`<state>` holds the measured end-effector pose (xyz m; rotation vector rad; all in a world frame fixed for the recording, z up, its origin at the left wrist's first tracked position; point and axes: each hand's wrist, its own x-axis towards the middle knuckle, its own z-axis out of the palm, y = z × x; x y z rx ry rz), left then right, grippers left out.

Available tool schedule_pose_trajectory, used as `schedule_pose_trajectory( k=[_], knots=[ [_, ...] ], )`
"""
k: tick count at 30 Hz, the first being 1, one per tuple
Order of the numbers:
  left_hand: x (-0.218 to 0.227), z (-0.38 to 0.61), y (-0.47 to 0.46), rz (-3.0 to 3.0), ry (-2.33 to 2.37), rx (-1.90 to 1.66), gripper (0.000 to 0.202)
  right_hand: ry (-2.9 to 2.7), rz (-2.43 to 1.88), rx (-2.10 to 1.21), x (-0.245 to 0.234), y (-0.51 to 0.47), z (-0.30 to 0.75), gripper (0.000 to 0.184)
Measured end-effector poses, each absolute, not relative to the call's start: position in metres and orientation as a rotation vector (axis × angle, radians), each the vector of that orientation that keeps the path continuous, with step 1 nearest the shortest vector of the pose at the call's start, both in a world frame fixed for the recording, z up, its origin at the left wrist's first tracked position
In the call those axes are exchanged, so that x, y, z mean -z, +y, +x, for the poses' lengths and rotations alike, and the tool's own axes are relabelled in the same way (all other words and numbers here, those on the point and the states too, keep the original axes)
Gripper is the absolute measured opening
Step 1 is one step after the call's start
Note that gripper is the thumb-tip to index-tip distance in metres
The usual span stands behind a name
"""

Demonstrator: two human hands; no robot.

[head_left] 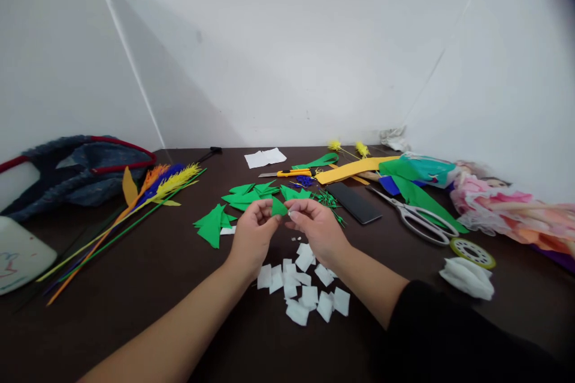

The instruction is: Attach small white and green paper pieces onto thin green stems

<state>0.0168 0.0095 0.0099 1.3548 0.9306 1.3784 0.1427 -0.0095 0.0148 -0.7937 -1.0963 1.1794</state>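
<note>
My left hand (254, 232) pinches a small green triangular piece (278, 208) above the dark table (171, 263). My right hand (317, 226) is closed just beside it, fingertips pinched on a tiny white bit (291, 213) next to the green piece. Below my hands lies a scatter of several small white squares (305, 290). More green triangular pieces (245, 196) lie beyond my hands, and another small pile of them (212, 224) lies to the left.
Scissors (420, 218), a black flat strip (359, 203), a yellow utility knife (291, 173), a tape roll (472, 251) and white wads (467, 277) lie right. Coloured feather stems (135, 203) and a blue bag (72, 170) are left. Coloured sheets and pink fabric (516, 209) lie far right.
</note>
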Motion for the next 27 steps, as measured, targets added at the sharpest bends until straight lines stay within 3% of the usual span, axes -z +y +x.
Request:
schedule_pose_trajectory(
  k=[19,27],
  knots=[
    [-0.017,0.007,-0.008,1.511,1.048,-1.271,0.014,-1.445,-1.098,-0.744,-0.017,-0.018,0.141,0.005],
    [-0.018,0.007,-0.010,1.514,1.032,-1.197,0.009,-1.371,-0.974,-0.795,-0.017,-0.014,0.143,0.009]
  ],
)
